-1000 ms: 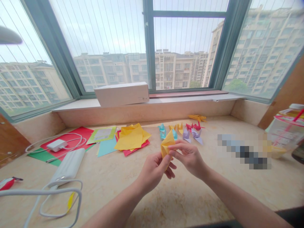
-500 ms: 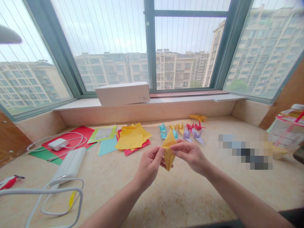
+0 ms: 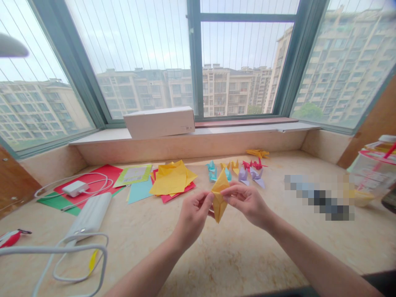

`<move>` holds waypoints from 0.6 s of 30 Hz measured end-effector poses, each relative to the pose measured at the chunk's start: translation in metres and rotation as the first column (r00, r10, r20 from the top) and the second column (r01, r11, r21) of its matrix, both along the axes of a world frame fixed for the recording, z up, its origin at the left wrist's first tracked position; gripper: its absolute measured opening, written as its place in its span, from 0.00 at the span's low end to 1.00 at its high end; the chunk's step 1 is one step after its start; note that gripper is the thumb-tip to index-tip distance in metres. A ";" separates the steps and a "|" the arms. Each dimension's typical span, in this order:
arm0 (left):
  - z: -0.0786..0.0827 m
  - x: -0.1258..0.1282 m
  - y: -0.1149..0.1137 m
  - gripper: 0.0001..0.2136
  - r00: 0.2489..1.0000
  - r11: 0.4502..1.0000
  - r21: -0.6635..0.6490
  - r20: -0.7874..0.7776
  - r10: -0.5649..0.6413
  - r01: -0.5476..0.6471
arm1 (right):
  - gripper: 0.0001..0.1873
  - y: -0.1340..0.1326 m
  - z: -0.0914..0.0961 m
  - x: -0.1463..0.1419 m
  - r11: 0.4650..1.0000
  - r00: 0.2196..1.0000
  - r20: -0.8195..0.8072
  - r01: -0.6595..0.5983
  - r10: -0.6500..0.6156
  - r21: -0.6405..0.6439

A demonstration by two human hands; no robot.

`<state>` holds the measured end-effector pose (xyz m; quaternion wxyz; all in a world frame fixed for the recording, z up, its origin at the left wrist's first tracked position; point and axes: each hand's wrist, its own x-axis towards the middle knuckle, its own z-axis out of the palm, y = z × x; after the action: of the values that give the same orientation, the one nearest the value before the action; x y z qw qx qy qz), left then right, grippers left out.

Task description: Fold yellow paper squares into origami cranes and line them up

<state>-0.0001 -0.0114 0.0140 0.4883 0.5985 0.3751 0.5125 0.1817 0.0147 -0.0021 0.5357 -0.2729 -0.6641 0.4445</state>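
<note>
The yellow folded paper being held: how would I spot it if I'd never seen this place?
Below the big window lies a pale, mottled countertop. Over its middle, the left hand and right hand pinch the yellow folded paper between them. Unlike the piled yellow sheets to its left and the small folded figures beyond it, it is a long diamond, and held.

Folded yellow piece (image 3: 219,199) is matt, creased paper, yellow sheets (image 3: 168,181) at left look the same. Tabletop (image 3: 198,264) smooth, mottled like stone; far white box (image 3: 159,124) matt cardboard-like, right cup (image 3: 371,171) clear plastic, right panel (image 3: 373,117) wood
</note>
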 end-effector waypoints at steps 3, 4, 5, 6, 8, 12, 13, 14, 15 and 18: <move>0.000 0.000 0.000 0.17 1.000 1.000 0.001 -0.003 0.013 -0.013 | 0.08 0.002 -0.001 -0.001 1.000 1.000 0.004 0.017 -0.017 0.013; 0.000 -0.001 0.000 0.17 1.000 1.000 -0.002 0.002 0.009 -0.009 | 0.08 0.002 -0.002 -0.001 1.000 1.000 0.003 0.018 -0.018 0.015; 0.000 -0.001 0.000 0.17 1.000 1.000 -0.007 0.009 0.002 -0.002 | 0.08 0.002 -0.002 -0.001 1.000 1.000 -0.003 0.017 -0.017 0.010; 0.000 -0.001 0.001 0.18 1.000 1.000 -0.014 0.018 -0.007 0.007 | 0.08 0.003 -0.002 -0.002 1.000 1.000 -0.015 0.014 -0.014 -0.002; -0.001 -0.002 0.001 0.19 0.999 0.999 -0.034 0.031 -0.021 0.022 | 0.10 0.002 -0.002 -0.003 0.999 0.998 -0.055 0.009 -0.011 -0.036; -0.003 -0.002 0.002 0.19 1.000 0.998 -0.058 0.007 -0.007 0.007 | 0.19 0.000 -0.001 -0.005 0.999 0.996 -0.091 0.004 -0.008 -0.048; -0.003 -0.002 0.003 0.18 1.000 0.999 -0.054 -0.005 0.003 -0.003 | 0.20 -0.001 0.000 -0.005 0.999 0.997 -0.083 0.000 -0.003 -0.041; -0.004 -0.002 0.003 0.17 1.000 0.999 -0.047 -0.017 0.013 -0.013 | 0.21 -0.001 0.000 -0.005 0.999 0.997 -0.075 -0.005 0.002 -0.036; -0.004 -0.002 0.003 0.17 0.999 0.999 -0.038 -0.028 0.023 -0.024 | 0.22 -0.001 0.001 -0.005 0.999 0.998 -0.068 -0.012 0.009 -0.036; -0.005 -0.001 0.003 0.17 0.997 0.998 -0.009 -0.044 0.057 -0.057 | 0.25 0.000 0.001 -0.003 0.996 0.998 -0.054 -0.034 0.030 -0.077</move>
<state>-0.0006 -0.0082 0.0090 0.4685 0.5960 0.4051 0.5111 0.1782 0.0146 -0.0006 0.5349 -0.2711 -0.6361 0.4855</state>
